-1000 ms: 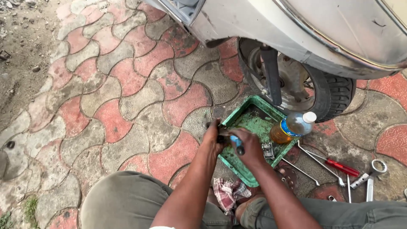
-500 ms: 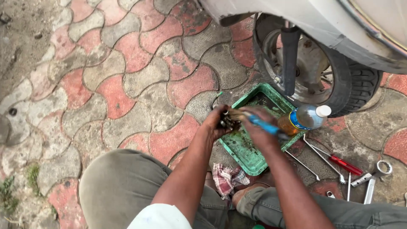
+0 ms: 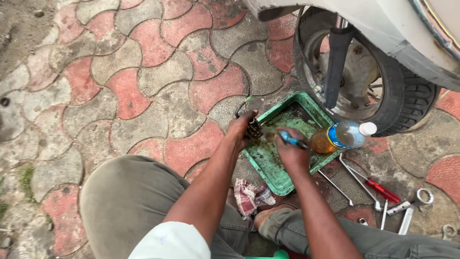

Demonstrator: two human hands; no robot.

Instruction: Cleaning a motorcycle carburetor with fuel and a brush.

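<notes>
My left hand [image 3: 241, 128] grips a small dark greasy metal part [image 3: 254, 129] over the near left edge of a green plastic tray [image 3: 275, 175]. My right hand [image 3: 292, 151] holds a blue-handled brush [image 3: 292, 140] whose tip points at that part. Both hands hover just above the dirty tray. A plastic bottle [image 3: 341, 136] with amber liquid and a white cap lies on the tray's right rim.
A scooter wheel [image 3: 364, 81] stands behind the tray. A red-handled screwdriver [image 3: 381, 189], spanners [image 3: 412, 204] and thin rods lie on the paving at right. A checked rag [image 3: 250, 195] lies by my knees. Red and grey paving stones [image 3: 143, 96] stretch to the left.
The view has shifted and come closer. My hands stay over the tray, and the brush has moved a little against the metal part.
</notes>
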